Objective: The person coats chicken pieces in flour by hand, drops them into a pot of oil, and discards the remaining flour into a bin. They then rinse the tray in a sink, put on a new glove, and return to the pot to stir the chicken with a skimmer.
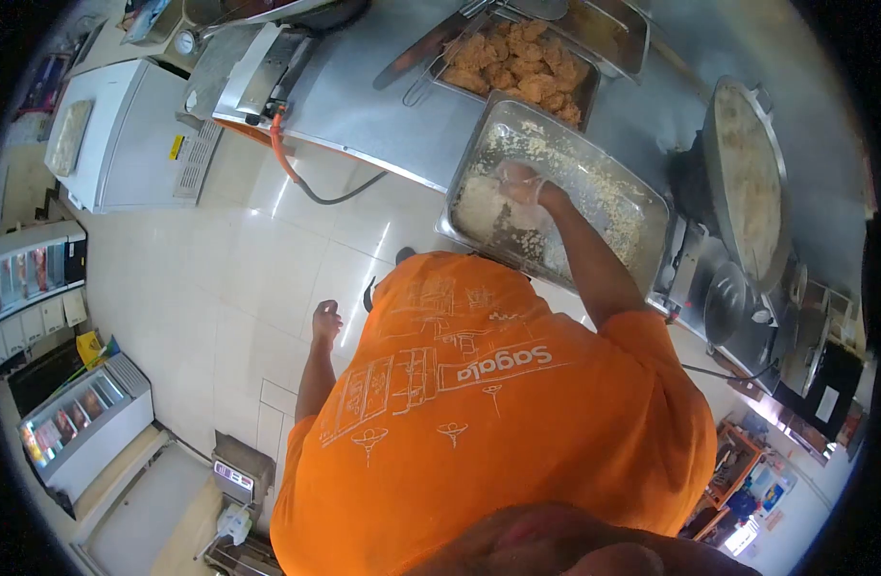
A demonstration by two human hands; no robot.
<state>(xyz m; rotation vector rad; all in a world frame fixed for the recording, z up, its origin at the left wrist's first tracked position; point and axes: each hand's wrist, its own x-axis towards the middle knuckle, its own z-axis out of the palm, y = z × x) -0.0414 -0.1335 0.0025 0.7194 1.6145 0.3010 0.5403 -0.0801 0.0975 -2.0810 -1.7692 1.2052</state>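
My right hand (524, 184), in a loose clear plastic glove, is inside a large metal tray (652, 226). Its fingers look curled. The glove partly covers them, and I cannot make out what they hold. Beside that hand lies a heap of pale, flour-like crumbs (481, 209). More crumbs are scattered over the tray's floor and far wall. Away from the counter, my left hand (327, 320) hangs over the tiled floor, fingers curled in, with nothing visible in it.
Behind the tray, a pan of browned fried pieces (522, 62) stands on the steel counter (364, 101). To the right is a wide, pale-filled round pan (750, 182). An orange-and-grey hose (284, 158) hangs off the counter's left end, near a white chest unit (124, 134).
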